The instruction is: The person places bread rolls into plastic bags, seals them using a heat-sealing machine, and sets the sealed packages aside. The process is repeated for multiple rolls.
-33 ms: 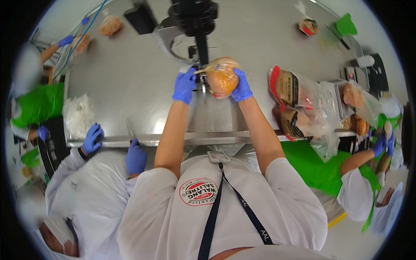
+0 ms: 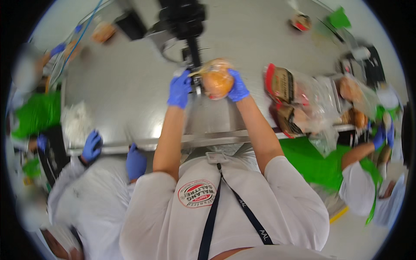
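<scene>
Before me at the black and metal machine is a round orange-brown piece that looks like a ham in a clear plastic bag point(image 2: 217, 82). My right hand point(image 2: 238, 86), in a blue glove, is closed against the right side of the bag. On the other side, my gloved left hand point(image 2: 179, 89) pinches the bag's twisted neck, which stretches left across the metal part of the machine point(image 2: 196, 82). Motion blur softens the fingertips, and the ball hides part of the right fingers.
Large clear bags with red and tan labels point(image 2: 279, 84) lie to the right on the metal table point(image 2: 130, 86). A smaller bagged piece point(image 2: 300, 21) sits far right. Crumpled clear plastic point(image 2: 77, 120) lies left, near a co-worker's gloved hand point(image 2: 92, 146). Co-workers in green aprons flank both sides.
The whole view has shifted slightly, with the machine and table appearing further left. Both my hands keep the same hold on the bag.
</scene>
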`<state>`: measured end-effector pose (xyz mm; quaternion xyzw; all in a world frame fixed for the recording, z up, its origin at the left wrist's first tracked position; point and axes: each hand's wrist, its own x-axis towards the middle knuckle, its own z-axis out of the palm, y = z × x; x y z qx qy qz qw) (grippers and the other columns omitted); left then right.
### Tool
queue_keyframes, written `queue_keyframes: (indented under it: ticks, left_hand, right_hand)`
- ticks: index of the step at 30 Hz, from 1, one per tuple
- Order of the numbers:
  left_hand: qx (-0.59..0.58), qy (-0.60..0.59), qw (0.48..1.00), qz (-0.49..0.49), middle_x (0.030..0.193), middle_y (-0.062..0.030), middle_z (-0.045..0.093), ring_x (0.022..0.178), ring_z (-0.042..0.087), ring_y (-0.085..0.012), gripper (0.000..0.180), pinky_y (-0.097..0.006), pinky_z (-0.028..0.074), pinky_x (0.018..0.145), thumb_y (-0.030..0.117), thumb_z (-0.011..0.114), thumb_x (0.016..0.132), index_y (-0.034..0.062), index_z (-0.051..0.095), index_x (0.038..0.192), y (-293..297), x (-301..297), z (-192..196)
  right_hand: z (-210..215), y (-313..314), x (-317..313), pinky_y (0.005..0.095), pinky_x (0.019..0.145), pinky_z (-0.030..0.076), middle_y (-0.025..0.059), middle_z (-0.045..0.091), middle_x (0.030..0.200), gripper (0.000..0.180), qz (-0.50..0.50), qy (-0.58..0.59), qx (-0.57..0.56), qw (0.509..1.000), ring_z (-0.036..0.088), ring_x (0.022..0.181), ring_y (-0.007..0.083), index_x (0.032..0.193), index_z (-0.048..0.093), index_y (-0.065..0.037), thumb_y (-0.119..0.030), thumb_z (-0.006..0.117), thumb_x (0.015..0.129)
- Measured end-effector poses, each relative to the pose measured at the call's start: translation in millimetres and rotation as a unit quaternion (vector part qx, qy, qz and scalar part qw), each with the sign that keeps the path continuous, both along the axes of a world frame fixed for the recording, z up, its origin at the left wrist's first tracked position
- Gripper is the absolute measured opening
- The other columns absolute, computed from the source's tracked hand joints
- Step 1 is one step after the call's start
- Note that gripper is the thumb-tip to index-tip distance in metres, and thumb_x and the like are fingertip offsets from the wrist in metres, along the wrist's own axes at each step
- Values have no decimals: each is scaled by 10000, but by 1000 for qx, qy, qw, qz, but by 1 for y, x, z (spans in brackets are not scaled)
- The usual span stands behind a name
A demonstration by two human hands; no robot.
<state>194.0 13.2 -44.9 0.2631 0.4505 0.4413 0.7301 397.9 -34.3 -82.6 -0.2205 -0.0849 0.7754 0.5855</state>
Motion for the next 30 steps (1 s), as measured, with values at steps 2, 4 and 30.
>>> queue_keyframes:
  ticks: [2, 4, 30]
  left_hand:
    - [123, 72, 988, -55, 584, 66, 362, 475, 331, -22, 125, -184, 261, 411, 192, 525, 875, 79, 571, 895, -10, -5, 2]
    - [89, -37, 994, -60, 634, 54, 456, 553, 404, -33, 219, -203, 319, 468, 177, 420, 928, 29, 567, 996, -8, -14, 1]
    - [293, 322, 876, 206, 907, -64, 558, 778, 530, -143, 411, -252, 451, 707, 159, 530, 860, 8, 418, 1225, 13, -216, 46]
  right_hand:
    - [0, -7, 8, 407, 934, 417, 128, 525, 1171, 540, 22, 3, 7, 1000, 512, 1079, 259, 1214, 435, -55, -336, 592, 780]
    - [9, -12, -4, 405, 932, 419, 128, 531, 1164, 540, 19, 17, -4, 1000, 518, 1073, 256, 1214, 439, -57, -353, 586, 786]
    - [106, -119, 195, 409, 626, 435, 121, 644, 793, 335, -35, -998, -8, 43, 606, 768, 289, 816, 664, -85, -331, 445, 878]
